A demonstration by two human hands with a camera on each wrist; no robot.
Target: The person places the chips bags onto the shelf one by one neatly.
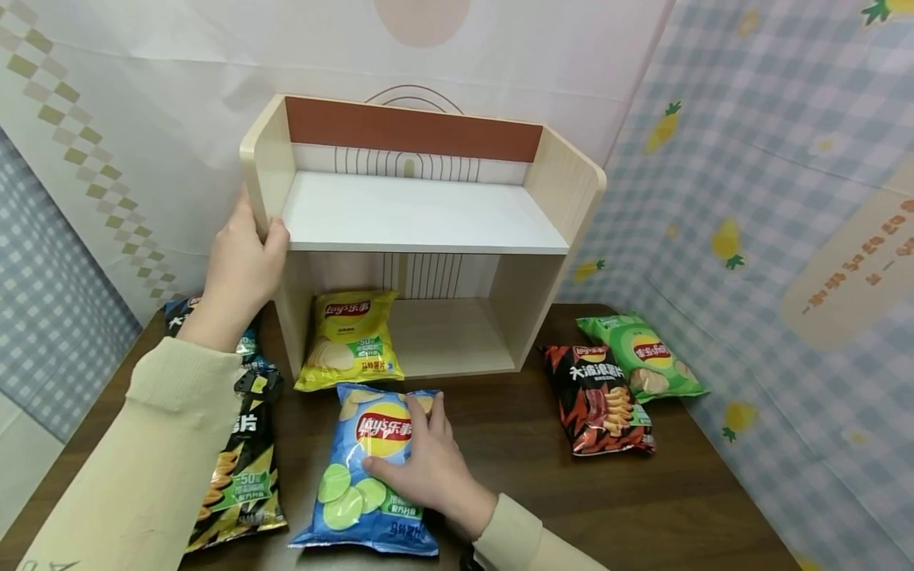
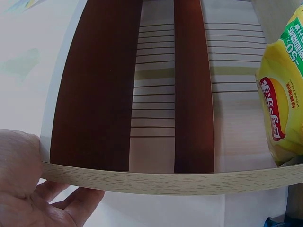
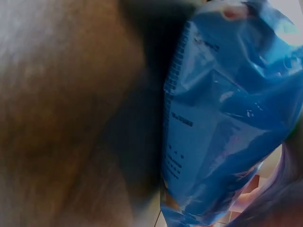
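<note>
My left hand [image 1: 243, 258] grips the left side panel of a small two-tier wooden shelf [image 1: 421, 210], its thumb at the front edge and the fingers around the outer face. In the left wrist view those fingers [image 2: 78, 205] show beyond the panel's edge. My right hand [image 1: 435, 460] holds a blue bag of potato chips [image 1: 357, 476] in front of the shelf, thumb and fingers spread across its right side. The right wrist view shows the printed back of the blue bag [image 3: 213, 123]. A yellow chip bag [image 1: 350, 337] leans at the left inside the lower tier.
A black-and-gold chip bag [image 1: 250, 468] lies at the left, partly behind my left sleeve, with a dark blue bag [image 1: 246, 345] beyond it. At the right, a black-and-red bag [image 1: 600, 404] overlaps a green bag [image 1: 643, 357]. Fabric backdrops border the brown table [image 1: 543, 507].
</note>
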